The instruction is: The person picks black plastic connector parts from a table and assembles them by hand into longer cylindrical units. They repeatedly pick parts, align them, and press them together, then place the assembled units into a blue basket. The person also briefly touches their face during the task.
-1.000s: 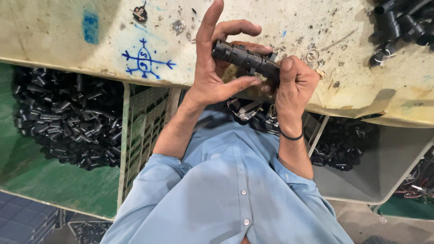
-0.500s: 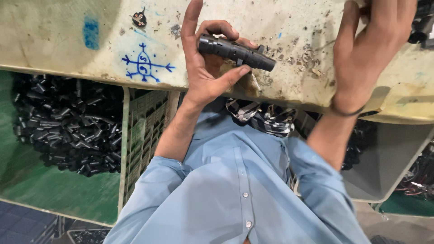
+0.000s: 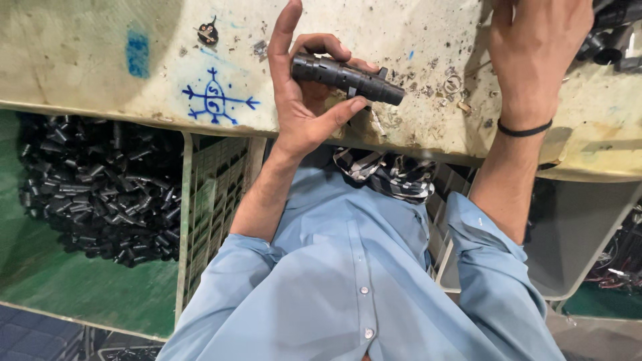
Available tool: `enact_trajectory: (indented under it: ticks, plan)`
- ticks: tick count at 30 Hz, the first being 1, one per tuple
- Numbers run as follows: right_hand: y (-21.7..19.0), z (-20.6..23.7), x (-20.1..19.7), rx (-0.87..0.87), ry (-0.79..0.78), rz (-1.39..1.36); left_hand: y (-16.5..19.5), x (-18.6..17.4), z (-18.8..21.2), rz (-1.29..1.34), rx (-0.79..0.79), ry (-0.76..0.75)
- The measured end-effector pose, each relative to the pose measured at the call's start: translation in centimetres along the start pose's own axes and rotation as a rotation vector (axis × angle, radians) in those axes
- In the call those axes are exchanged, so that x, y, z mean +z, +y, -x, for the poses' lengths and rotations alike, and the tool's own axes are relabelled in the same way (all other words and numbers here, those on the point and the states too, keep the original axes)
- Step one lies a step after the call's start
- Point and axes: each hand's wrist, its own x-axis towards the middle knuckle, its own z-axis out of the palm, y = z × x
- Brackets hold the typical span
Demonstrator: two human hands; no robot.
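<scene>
My left hand (image 3: 304, 110) holds a black ribbed cylindrical part (image 3: 348, 77) over the stained pale workbench (image 3: 167, 60). Thumb and curled fingers clamp it, and one finger sticks straight out. The part lies slanted, its narrower end pointing right. My right hand (image 3: 538, 57), with a dark band on the wrist, is raised at the top right, apart from the part. It is next to a heap of black parts (image 3: 612, 37) on the bench. Its fingertips run off the top edge, so its grasp is hidden.
A blue drawn mark (image 3: 217, 101) and small metal scraps (image 3: 455, 87) lie on the bench. Below its edge, a green bin (image 3: 67, 281) at the left holds several black cylinders (image 3: 93, 187). A slatted crate (image 3: 217, 200) stands beside it, and a grey tray (image 3: 582, 234) is at the right.
My right hand let go of the black part and moved up and right toward the heap of parts. My left hand kept the part and shifted slightly left.
</scene>
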Motion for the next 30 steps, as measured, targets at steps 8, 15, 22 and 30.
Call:
enact_trajectory:
  ticks: [8,15,22,30]
  plan:
    - [-5.7,0.1,-3.2,0.572,-0.054,-1.013,0.0,0.0,-0.1,0.029,-0.013,0.044]
    - [-10.9,3.4,-4.0,0.674,0.011,-1.438,-0.5,0.0,0.0,0.018,-0.025,0.081]
    - [-12.2,3.3,-4.1,0.654,0.015,-1.356,-0.2,0.3,-0.1,-0.026,-0.008,0.074]
    - [-12.9,4.5,-3.3,0.823,-0.010,-1.445,0.2,0.2,-0.3,-0.033,-0.029,0.014]
